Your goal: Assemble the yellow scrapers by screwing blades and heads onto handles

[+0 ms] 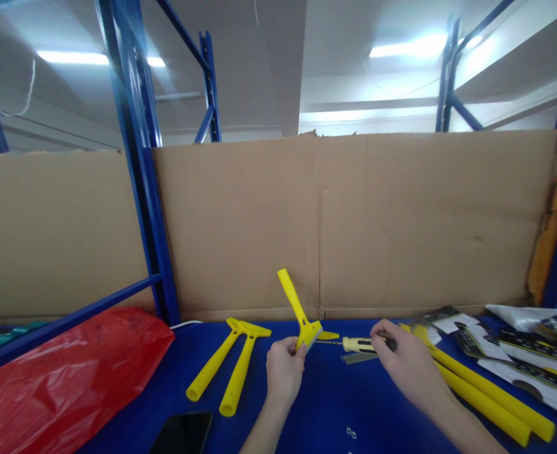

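Observation:
My left hand (285, 369) grips the head of a yellow scraper (293, 299), whose hollow handle points up and to the left. My right hand (396, 350) is closed round the handle of a screwdriver (357, 345), its thin shaft pointing left toward the scraper head. Beneath the screwdriver a flat metal blade (359, 358) lies on the blue tabletop (325, 403). Two more yellow scrapers (240, 372) rest to the left of my left hand. Small metal nuts (351, 432) lie near the front edge.
A red plastic bag (74, 384) is at the left, with a black phone (183, 434) at the front. Yellow tubes (491, 394) and printed packages (538, 359) lie at the right. Behind stand a cardboard wall (240, 227) and a blue rack post (148, 208).

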Action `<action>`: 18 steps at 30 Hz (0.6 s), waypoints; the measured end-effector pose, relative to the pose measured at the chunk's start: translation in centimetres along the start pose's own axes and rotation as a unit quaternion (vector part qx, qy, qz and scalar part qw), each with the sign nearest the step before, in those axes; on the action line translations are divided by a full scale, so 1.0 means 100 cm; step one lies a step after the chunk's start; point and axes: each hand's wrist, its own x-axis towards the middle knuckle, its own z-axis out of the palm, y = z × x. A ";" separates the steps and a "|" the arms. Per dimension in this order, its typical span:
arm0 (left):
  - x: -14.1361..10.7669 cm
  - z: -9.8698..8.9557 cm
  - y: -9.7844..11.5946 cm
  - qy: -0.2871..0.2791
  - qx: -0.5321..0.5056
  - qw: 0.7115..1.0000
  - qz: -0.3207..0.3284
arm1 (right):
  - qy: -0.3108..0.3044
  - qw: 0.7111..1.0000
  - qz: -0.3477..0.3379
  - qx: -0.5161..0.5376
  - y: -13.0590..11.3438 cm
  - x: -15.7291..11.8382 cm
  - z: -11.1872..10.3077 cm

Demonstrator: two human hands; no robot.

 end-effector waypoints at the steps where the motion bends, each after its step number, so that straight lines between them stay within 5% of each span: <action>1: 0.000 0.000 0.000 0.003 -0.005 1.000 0.002 | -0.006 1.000 -0.004 -0.003 0.001 0.000 0.001; 18: -0.011 -0.006 0.016 0.088 0.050 0.991 0.083 | -0.123 0.988 -0.053 -0.072 0.020 -0.001 0.022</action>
